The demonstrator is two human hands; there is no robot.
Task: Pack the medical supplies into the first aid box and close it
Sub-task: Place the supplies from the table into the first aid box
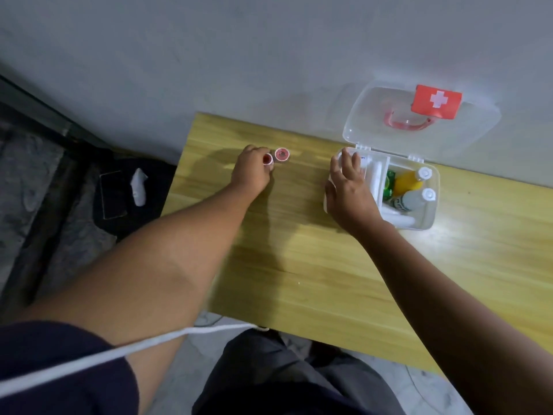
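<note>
Yellow desk point(299, 265) w/ open first aid box point(431, 202): left hand point(253, 170) pinched one tape roll point(267, 159), right hand point(348, 187) lay loose on box; 2nd roll point(282, 154) might get knocked away.

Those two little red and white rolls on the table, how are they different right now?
The left roll is gripped by the left hand, which partly hides it; the right roll lies free on the table, untouched. The right roll shows its whole round face and looks a bit larger; the left roll shows less. Both are small, round, red-centred with white rims, and both are outside the box.
</note>
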